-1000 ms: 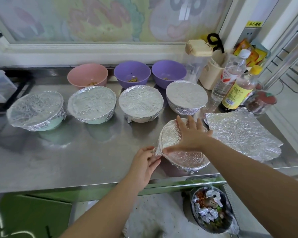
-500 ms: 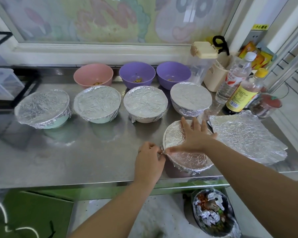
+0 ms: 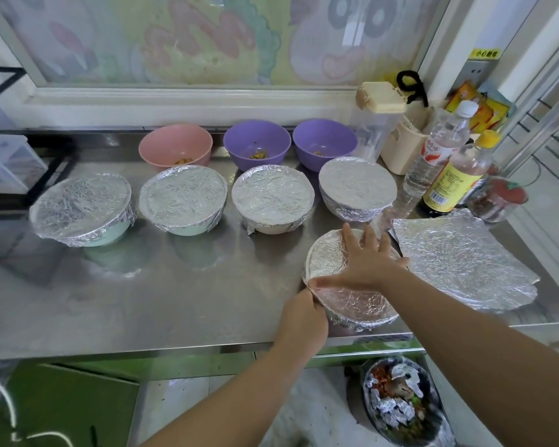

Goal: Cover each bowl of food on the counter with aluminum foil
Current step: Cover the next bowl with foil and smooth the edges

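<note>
I have one wide-angle head view, standing close at the counter (image 3: 175, 301), facing forward and down toward the window (image 3: 207, 37).

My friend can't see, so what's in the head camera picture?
The right hand presses on a foil-covered bowl while the left hand grips its foil edge. Behind stand four covered bowls and three uncovered bowls, one pink, two purple.

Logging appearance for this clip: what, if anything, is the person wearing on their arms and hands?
Nothing worn shows. The left hand and right hand are gloveless, with no ring, watch or bracelet visible. Both arms are bare to the frame edge, with no sleeves in view.
</note>
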Demonstrator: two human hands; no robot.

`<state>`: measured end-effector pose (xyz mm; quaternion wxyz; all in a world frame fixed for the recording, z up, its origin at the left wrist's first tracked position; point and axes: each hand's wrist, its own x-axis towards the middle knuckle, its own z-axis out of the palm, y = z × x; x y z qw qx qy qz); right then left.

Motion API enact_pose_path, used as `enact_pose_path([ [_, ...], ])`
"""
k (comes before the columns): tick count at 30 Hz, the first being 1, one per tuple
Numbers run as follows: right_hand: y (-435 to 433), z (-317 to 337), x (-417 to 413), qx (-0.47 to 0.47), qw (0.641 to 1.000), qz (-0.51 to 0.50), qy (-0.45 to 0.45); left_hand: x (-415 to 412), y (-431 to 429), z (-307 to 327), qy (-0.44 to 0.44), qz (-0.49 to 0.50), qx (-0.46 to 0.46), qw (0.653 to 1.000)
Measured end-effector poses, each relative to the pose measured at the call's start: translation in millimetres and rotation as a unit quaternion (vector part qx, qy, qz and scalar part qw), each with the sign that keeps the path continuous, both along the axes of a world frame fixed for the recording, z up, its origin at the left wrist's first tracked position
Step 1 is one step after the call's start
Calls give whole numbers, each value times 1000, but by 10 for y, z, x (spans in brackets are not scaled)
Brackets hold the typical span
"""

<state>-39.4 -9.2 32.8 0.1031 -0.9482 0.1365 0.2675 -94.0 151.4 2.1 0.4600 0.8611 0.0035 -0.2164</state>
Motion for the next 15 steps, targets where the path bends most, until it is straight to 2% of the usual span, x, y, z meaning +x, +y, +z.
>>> enact_pose_path([
  [9,4,-17,-17,46,994,-103,-10,197,16,-1,68,32,-84,994],
  [13,-232,41,25,60,987,-141,-47,318,-27,-13,150,124,-170,966],
  [15,-423,-31,-34,49,986,-141,-73,326,-77,24,165,132,-195,958],
])
